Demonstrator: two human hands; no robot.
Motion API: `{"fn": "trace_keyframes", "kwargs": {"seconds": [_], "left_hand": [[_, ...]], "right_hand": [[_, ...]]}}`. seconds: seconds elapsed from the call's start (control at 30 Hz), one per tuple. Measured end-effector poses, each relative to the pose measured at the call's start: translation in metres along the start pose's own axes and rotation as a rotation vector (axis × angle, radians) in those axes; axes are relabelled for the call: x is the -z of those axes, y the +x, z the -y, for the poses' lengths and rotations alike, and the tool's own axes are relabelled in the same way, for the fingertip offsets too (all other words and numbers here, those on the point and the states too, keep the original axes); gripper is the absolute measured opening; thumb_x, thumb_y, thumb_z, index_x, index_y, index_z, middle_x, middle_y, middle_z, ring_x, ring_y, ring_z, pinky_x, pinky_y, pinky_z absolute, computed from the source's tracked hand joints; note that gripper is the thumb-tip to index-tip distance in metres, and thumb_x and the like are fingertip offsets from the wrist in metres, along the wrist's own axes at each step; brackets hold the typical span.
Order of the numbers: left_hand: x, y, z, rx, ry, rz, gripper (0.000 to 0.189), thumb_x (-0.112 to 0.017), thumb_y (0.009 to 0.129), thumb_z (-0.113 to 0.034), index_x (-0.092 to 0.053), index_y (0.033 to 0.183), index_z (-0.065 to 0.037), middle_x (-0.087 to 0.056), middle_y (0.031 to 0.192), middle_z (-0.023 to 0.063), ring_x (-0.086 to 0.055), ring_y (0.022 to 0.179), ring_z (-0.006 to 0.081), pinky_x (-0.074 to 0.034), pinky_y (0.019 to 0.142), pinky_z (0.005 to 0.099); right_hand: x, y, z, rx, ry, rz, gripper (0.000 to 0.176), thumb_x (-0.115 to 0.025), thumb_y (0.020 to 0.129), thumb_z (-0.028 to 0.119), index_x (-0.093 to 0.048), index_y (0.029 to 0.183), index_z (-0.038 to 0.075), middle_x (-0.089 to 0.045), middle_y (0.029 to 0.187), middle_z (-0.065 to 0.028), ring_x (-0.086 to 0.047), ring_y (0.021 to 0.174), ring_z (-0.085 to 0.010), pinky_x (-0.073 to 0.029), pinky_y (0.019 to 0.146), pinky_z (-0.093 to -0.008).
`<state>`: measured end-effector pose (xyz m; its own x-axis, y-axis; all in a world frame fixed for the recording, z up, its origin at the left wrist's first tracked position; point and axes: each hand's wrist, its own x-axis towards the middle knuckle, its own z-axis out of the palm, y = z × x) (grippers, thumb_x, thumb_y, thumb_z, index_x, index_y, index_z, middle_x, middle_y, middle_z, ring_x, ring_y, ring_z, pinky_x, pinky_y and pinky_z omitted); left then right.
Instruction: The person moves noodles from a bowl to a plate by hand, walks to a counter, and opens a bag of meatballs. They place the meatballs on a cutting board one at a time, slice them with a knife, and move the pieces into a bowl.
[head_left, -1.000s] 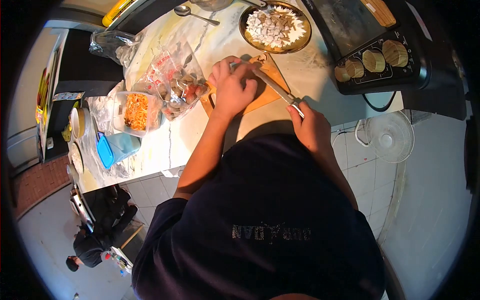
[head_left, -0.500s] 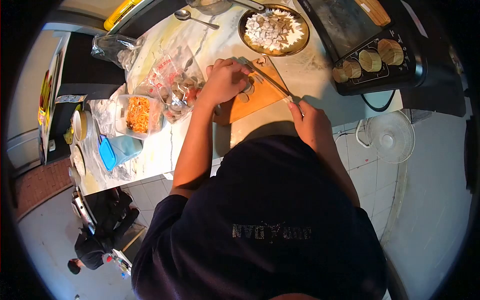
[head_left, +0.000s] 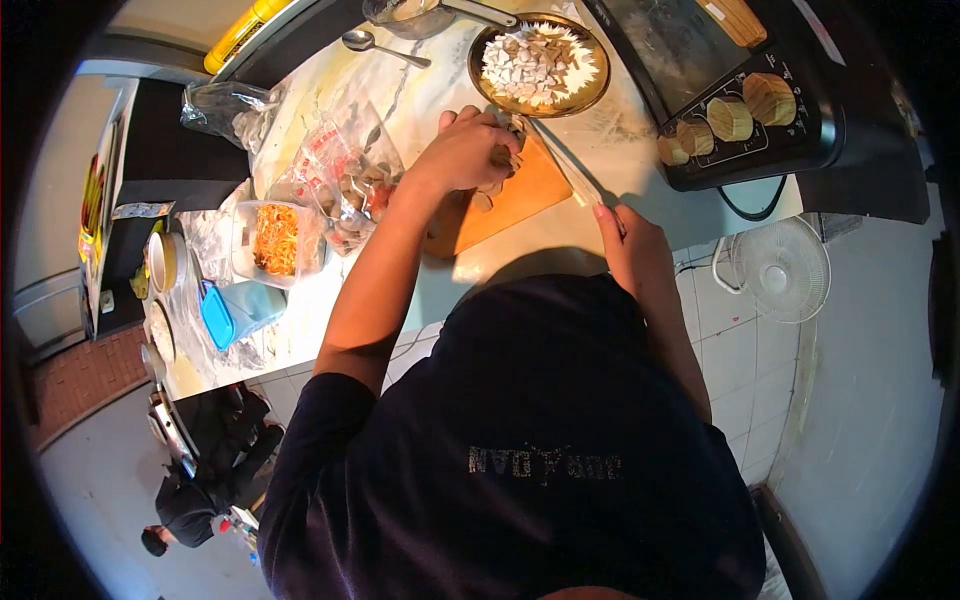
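An orange cutting board [head_left: 520, 208] lies on the counter before me. My left hand [head_left: 465, 152] is over its far left part, fingers curled around brownish-grey slices [head_left: 515, 126] that are partly hidden beneath them. Another slice [head_left: 484, 201] rests on the board below the palm. My right hand [head_left: 637, 245] is closed around the handle of a knife [head_left: 568, 155], whose blade slants along the board's right edge. Beyond the board, a round gold-rimmed plate [head_left: 477, 75] bears many small pale and brownish diced pieces [head_left: 535, 65].
Left of the board lie a plastic bag [head_left: 350, 185] of roundish brownish pieces and a tub [head_left: 238, 240] of shredded orange food. A blue-lidded container [head_left: 218, 318], a spoon [head_left: 385, 47] and a saucepan [head_left: 410, 18] are around. A black appliance with wooden knobs [head_left: 730, 118] stands at right.
My left hand has moved right and closed over the slices at the board's far side. The knife has shifted rightward to the board's edge, with my right hand slightly lower.
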<state>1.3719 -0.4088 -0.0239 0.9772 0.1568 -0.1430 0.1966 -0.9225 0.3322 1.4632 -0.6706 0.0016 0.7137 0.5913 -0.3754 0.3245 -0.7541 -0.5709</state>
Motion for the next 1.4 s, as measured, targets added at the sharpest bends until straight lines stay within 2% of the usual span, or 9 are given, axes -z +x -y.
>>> {"fn": "trace_keyframes", "kwargs": {"seconds": [0.3,0.4,0.47,0.63,0.7,0.8,0.9,1.17,1.4], "left_hand": [[-0.001,0.009,0.008,-0.079,-0.016,-0.024,0.024,-0.076,0.067,-0.026,-0.069,0.087,-0.015,-0.060,0.091,0.0033,-0.053,0.101,0.0255,-0.034,0.084,0.0399],[-0.006,0.009,0.007,-0.049,-0.036,-0.050,0.024,-0.075,0.067,-0.026,-0.069,0.087,-0.014,-0.062,0.092,0.0037,-0.053,0.101,0.0252,-0.034,0.085,0.0394],[-0.006,0.009,0.006,-0.039,-0.044,-0.049,0.023,-0.076,0.066,-0.026,-0.070,0.086,-0.013,-0.063,0.093,0.0036,-0.053,0.103,0.0249,-0.034,0.086,0.0391],[-0.009,0.004,0.005,-0.025,-0.150,-0.123,0.022,-0.076,0.066,-0.026,-0.072,0.083,-0.012,-0.066,0.097,0.0041,-0.054,0.107,0.0246,-0.033,0.090,0.0387],[-0.019,0.005,0.005,-0.076,-0.127,-0.262,0.019,-0.075,0.065,-0.024,-0.071,0.079,-0.012,-0.065,0.095,0.0054,-0.054,0.101,0.0252,-0.035,0.088,0.0375],[-0.020,0.004,0.000,-0.040,-0.064,-0.242,0.022,-0.074,0.068,-0.025,-0.074,0.086,-0.013,-0.067,0.096,0.0048,-0.054,0.106,0.0249,-0.034,0.091,0.0400],[-0.021,0.005,0.001,-0.034,0.035,-0.222,0.019,-0.073,0.070,-0.025,-0.074,0.086,-0.014,-0.067,0.096,0.0045,-0.054,0.105,0.0250,-0.034,0.090,0.0398],[-0.032,0.006,0.011,-0.037,-0.007,-0.245,0.019,-0.071,0.072,-0.026,-0.073,0.085,-0.013,-0.068,0.095,0.0047,-0.056,0.103,0.0262,-0.035,0.091,0.0420],[0.015,0.031,0.003,0.026,-0.056,-0.358,0.020,-0.073,0.069,-0.027,-0.072,0.082,-0.012,-0.067,0.099,0.0075,-0.056,0.103,0.0273,-0.034,0.087,0.0410]], "right_hand": [[-0.003,0.002,-0.009,-0.013,0.021,-0.023,0.048,-0.050,0.098,0.046,-0.061,0.084,0.002,-0.064,0.080,-0.0249,-0.062,0.084,-0.0459,-0.049,0.071,-0.0497],[-0.004,0.004,-0.013,-0.024,0.032,-0.010,0.048,-0.049,0.098,0.046,-0.062,0.085,0.002,-0.064,0.080,-0.0247,-0.063,0.083,-0.0457,-0.049,0.071,-0.0497],[-0.005,0.004,-0.015,0.022,0.082,-0.083,0.051,-0.051,0.097,0.044,-0.055,0.078,-0.002,-0.055,0.068,-0.0236,-0.055,0.063,-0.0382,-0.042,0.059,-0.0428],[-0.003,0.002,-0.016,0.005,0.095,-0.087,0.052,-0.051,0.097,0.045,-0.055,0.078,-0.003,-0.054,0.067,-0.0232,-0.054,0.063,-0.0374,-0.041,0.060,-0.0426],[-0.004,0.003,-0.018,0.008,0.101,-0.090,0.052,-0.051,0.097,0.045,-0.055,0.078,-0.003,-0.053,0.066,-0.0228,-0.053,0.062,-0.0368,-0.041,0.059,-0.0425],[-0.005,0.006,-0.021,0.010,0.091,-0.071,0.052,-0.052,0.097,0.045,-0.055,0.077,-0.002,-0.052,0.065,-0.0220,-0.052,0.061,-0.0351,-0.040,0.059,-0.0423],[-0.007,0.006,-0.023,0.012,0.096,-0.078,0.052,-0.052,0.097,0.046,-0.055,0.077,-0.002,-0.051,0.064,-0.0215,-0.051,0.059,-0.0338,-0.040,0.058,-0.0419],[-0.004,0.006,-0.024,0.030,0.102,-0.106,0.052,-0.052,0.097,0.046,-0.056,0.077,-0.002,-0.052,0.063,-0.0196,-0.051,0.059,-0.0318,-0.041,0.058,-0.0406],[0.005,-0.002,-0.033,-0.012,0.153,-0.100,0.051,-0.053,0.097,0.045,-0.057,0.078,-0.002,-0.052,0.062,-0.0167,-0.050,0.058,-0.0267,-0.041,0.058,-0.0392]]}}
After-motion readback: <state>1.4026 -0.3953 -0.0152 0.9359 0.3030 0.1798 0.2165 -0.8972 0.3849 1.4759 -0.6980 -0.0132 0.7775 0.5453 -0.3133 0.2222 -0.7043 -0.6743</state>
